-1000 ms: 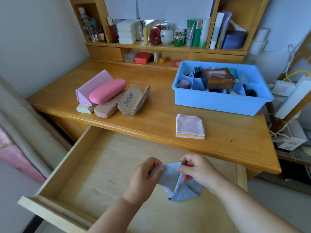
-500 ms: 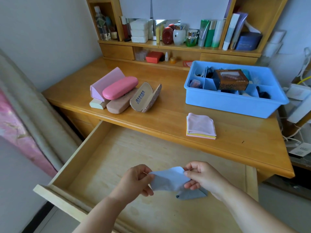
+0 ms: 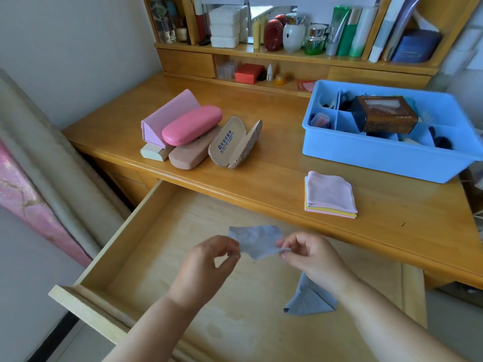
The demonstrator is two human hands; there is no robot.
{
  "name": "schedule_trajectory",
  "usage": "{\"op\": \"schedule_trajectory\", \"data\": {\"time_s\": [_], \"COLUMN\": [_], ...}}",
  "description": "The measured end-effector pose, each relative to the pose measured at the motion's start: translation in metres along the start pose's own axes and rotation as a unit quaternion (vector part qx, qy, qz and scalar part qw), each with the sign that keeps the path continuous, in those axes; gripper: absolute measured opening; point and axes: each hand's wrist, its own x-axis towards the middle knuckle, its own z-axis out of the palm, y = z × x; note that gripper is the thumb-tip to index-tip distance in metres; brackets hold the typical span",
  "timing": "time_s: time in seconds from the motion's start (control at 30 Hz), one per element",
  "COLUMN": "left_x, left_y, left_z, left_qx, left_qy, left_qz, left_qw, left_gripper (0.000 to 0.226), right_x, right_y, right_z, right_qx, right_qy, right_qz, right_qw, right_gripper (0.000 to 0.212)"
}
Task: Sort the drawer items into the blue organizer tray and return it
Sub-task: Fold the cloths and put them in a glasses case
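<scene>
The crumpled pale blue cleaning cloth (image 3: 257,241) hangs above the open wooden drawer (image 3: 146,244), pinched between fingers of left hand (image 3: 206,265) and right hand (image 3: 311,257).

Both hands are up over the open drawer (image 3: 125,241), working a blue cleaning cloth (image 3: 257,241) between them. The left hand (image 3: 206,267) has its thumb and fingers curled at the cloth's left edge, though whether they actually grip it is hard to tell; the right hand (image 3: 308,257) pinches the right edge, and a loose tail of cloth hangs below that wrist. On the desk (image 3: 274,163), near the front edge, sits a neat stack of folded cloths (image 3: 329,195), pink on top. The blue organizer tray (image 3: 379,158) stands toward the right edge with a brown box (image 3: 386,117) lying across its compartments. Toward the left edge, a cluster of glasses cases: a pink hard case (image 3: 192,125) on top, an open tan case (image 3: 234,142) beside it.
</scene>
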Motion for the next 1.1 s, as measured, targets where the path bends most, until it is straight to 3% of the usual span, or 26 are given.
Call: {"op": "schedule_trajectory", "data": {"time_s": [0.13,0.23,0.37,0.6,0.83,0.93,1.07,1.1], "left_x": [-0.013,-0.019,-0.005,0.036,0.049,0.054,0.057,0.056], "left_y": [-0.027,-0.046,-0.052,-0.059,-0.069,-0.072,-0.065,-0.062], "left_z": [0.02,0.033,0.033,0.046,0.06,0.062,0.063,0.062], "left_qx": [0.129,0.188,0.158,0.135,0.177,0.189,0.227,0.241], "left_qy": [-0.129,-0.198,-0.156,-0.094,-0.085,-0.097,-0.143,-0.156], "left_qz": [0.005,-0.031,-0.097,-0.154,-0.181,-0.19,-0.208,-0.203], "left_qw": [0.983,0.962,0.97,0.974,0.964,0.959,0.941,0.936], "left_gripper": [0.005,0.01,0.009,0.033,0.011,0.025,0.02,0.019], "right_x": [-0.008,-0.011,-0.003,0.035,0.054,0.061,0.065,0.064], "right_y": [0.036,0.057,0.063,0.06,0.068,0.069,0.058,0.055], "right_z": [0.01,0.014,0.015,0.022,0.029,0.03,0.034,0.034], "right_qx": [-0.199,-0.254,-0.25,-0.299,-0.37,-0.375,-0.403,-0.399], "right_qy": [-0.031,-0.051,0.0,0.088,0.097,0.087,0.061,0.057], "right_qz": [-0.03,-0.005,-0.013,0.037,0.06,0.053,0.05,0.049], "right_qw": [0.979,0.966,0.968,0.949,0.922,0.921,0.912,0.914], "right_gripper": [0.027,0.041,0.033,0.029,0.005,0.023,0.002,0.007]}}
